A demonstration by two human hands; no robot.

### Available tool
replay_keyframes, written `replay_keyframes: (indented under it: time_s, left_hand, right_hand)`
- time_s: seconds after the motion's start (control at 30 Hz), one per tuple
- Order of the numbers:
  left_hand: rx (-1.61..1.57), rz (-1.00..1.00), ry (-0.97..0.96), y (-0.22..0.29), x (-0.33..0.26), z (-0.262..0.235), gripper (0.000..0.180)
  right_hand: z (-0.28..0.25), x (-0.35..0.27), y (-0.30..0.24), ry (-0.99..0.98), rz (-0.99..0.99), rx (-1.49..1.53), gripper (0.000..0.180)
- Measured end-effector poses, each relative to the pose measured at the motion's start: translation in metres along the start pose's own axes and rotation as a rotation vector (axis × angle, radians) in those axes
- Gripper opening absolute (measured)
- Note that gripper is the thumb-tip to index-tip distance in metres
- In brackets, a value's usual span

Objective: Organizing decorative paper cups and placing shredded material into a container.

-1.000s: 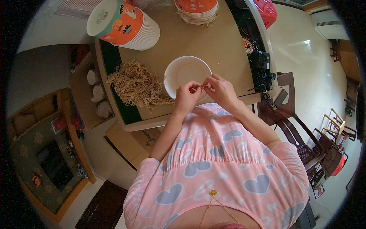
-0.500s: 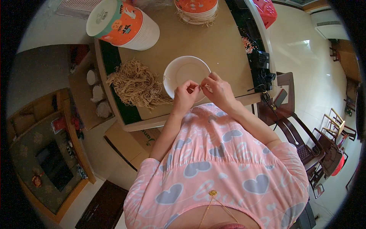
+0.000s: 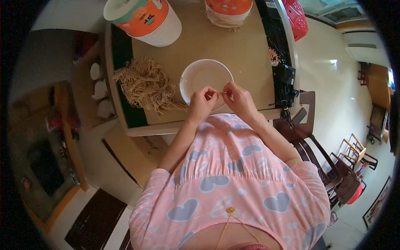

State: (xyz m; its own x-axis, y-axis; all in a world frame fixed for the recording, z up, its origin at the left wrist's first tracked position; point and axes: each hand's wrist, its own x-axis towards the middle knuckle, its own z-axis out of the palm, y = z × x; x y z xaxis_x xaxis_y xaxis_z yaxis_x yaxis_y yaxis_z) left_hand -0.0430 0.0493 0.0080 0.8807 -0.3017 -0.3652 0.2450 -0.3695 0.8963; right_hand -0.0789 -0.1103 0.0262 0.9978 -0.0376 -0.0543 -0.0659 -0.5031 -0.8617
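My left hand and my right hand meet over the near rim of a white bowl on a tan table. Both hands pinch a short thin tan strand stretched between their fingertips. A tangled pile of similar tan strands lies on the table to the left of the bowl, a little way from my left hand.
A large orange and white tub stands at the table's far left, an orange-lidded container at the far middle. A black strip runs along the table's right edge. Dark wooden chairs stand to my right.
Both hands stay together at the bowl's near rim, with only small finger movements on the strand.
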Motion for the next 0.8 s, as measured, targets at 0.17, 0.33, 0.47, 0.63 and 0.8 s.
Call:
replay_keyframes:
  time_s: [0.17, 0.33, 0.47, 0.63, 0.8]
  left_hand:
    - [0.039, 0.014, 0.009, 0.003, 0.001, -0.003, 0.008]
    - [-0.083, 0.000, 0.031, -0.002, 0.003, 0.002, 0.012]
    - [-0.023, 0.052, -0.040, 0.007, 0.003, 0.004, 0.015]
    - [0.089, 0.089, -0.024, 0.010, 0.006, 0.010, 0.013]
    - [0.109, 0.055, -0.036, 0.014, 0.003, 0.009, 0.012]
  right_hand:
    - [-0.002, -0.001, 0.004, -0.020, -0.024, -0.013, 0.009]
    - [-0.005, -0.001, 0.005, -0.039, -0.003, -0.036, 0.007]
    - [-0.006, -0.002, 0.008, -0.028, -0.007, -0.100, 0.008]
    - [-0.011, -0.002, 0.004, -0.017, -0.010, -0.118, 0.006]
    - [-0.012, -0.004, 0.006, -0.007, -0.028, -0.153, 0.007]
